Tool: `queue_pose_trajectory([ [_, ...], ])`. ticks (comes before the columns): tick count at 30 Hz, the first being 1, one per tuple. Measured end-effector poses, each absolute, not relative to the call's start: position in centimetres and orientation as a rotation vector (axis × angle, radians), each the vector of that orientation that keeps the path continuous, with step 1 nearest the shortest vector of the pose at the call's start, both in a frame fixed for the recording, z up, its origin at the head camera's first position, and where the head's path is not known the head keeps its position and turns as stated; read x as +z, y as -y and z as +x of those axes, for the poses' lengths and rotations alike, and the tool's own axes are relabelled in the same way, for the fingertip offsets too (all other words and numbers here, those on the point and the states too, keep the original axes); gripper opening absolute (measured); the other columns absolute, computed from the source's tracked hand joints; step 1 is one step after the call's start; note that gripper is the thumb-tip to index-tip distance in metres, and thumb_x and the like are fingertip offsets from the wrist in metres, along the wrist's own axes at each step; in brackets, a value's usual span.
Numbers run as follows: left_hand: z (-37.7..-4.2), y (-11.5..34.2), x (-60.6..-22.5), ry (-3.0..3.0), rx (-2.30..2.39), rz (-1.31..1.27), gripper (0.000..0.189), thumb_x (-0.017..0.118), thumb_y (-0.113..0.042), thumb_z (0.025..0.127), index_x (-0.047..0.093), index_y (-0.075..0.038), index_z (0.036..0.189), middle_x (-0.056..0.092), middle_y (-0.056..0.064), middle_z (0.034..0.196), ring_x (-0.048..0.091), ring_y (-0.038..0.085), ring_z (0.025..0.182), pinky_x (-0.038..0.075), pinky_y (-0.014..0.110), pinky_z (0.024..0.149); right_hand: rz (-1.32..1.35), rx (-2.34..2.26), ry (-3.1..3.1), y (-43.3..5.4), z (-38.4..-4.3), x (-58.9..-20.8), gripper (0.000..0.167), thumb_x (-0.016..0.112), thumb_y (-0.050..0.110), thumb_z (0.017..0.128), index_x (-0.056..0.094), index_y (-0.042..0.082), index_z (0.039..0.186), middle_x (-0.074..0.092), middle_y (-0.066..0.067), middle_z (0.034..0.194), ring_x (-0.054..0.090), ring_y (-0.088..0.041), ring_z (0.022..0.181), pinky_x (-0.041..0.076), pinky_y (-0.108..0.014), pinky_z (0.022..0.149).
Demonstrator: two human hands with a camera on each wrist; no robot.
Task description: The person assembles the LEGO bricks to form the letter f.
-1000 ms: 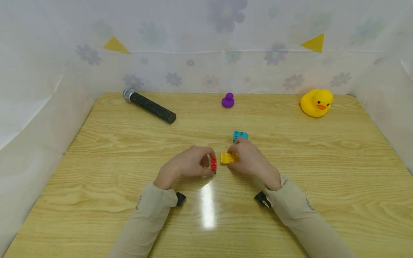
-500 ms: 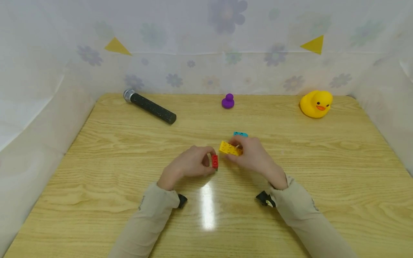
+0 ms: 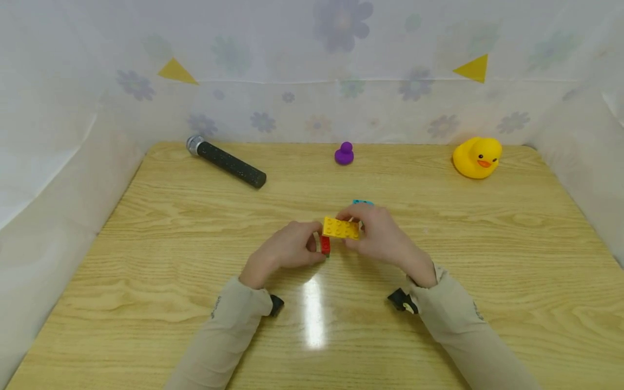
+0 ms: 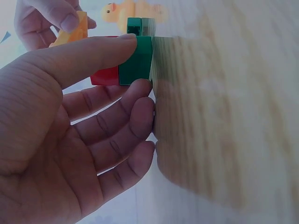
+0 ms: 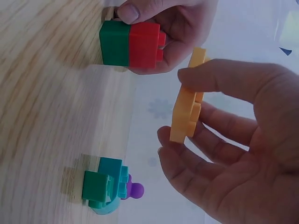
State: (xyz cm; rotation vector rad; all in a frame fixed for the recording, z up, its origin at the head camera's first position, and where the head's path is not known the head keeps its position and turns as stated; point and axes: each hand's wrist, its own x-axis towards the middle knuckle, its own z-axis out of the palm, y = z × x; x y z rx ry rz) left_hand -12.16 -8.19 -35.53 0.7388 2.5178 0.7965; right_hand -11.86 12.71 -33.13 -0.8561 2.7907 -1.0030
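Under the fingers (image 5: 184,175) is a bench (image 3: 146,325) with pale, yellowish wood grain, and nearer than the fingers it reflects a white streak of light (image 3: 313,314). Beyond the fingers rises a whitish back wall (image 3: 273,59) with faint flowers (image 3: 264,121) and two yellow triangles (image 3: 176,71), while plain whitish side walls (image 3: 39,124) stand well apart from the fingers, left and right.

Beige sleeves (image 3: 214,336) bear small dark markings (image 3: 216,306) near the cuffs (image 3: 253,293), where black pieces (image 3: 400,299) poke out.
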Motion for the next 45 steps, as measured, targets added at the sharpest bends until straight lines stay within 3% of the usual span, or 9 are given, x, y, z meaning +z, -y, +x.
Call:
queue_pose_trajectory([
  [12,-12.3,8.3,-35.8,-2.511,0.852,0.751,0.029,0.077,-0.022,0.083,0.057,-0.009,0.101,0.056,-0.002,0.072,0.051,0.012,0.063,0.043,0.023,0.059,-1.068,-1.044,-2.662,-12.8,-11.9,-33.8,0.035,0.075,0.001,0.076,0.067,0.002,0.110,0.066,-0.008,0.104,0.057,-0.019,0.088,0.051,-0.039,0.076],
  [20,-12.5,9.0,-35.4,-2.495,0.938,0.746,0.050,0.076,-0.030,0.083,0.053,-0.009,0.122,0.060,-0.002,0.078,0.056,0.012,0.065,0.047,0.026,0.062,-1.082,-1.070,-2.680,-12.4,-11.9,-34.2,0.032,0.075,-0.001,0.076,0.066,-0.001,0.107,0.067,-0.011,0.104,0.060,-0.023,0.090,0.051,-0.041,0.079],
  [29,-12.6,9.6,-34.4,-2.465,1.035,0.819,0.032,0.073,-0.022,0.086,0.057,-0.010,0.111,0.060,-0.001,0.081,0.055,0.015,0.070,0.048,0.027,0.063,-1.121,-1.106,-2.669,-12.2,-11.8,-34.6,0.031,0.075,-0.002,0.077,0.067,-0.001,0.107,0.066,-0.012,0.105,0.060,-0.024,0.094,0.051,-0.041,0.082],
  [45,-12.7,9.5,-34.7,-2.480,1.000,0.869,0.028,0.078,-0.016,0.081,0.058,-0.010,0.099,0.060,-0.002,0.077,0.055,0.011,0.066,0.047,0.024,0.061,-1.092,-1.048,-2.662,-12.0,-11.7,-34.7,0.033,0.078,0.001,0.076,0.067,0.000,0.107,0.064,-0.011,0.106,0.059,-0.025,0.097,0.050,-0.041,0.084],
])
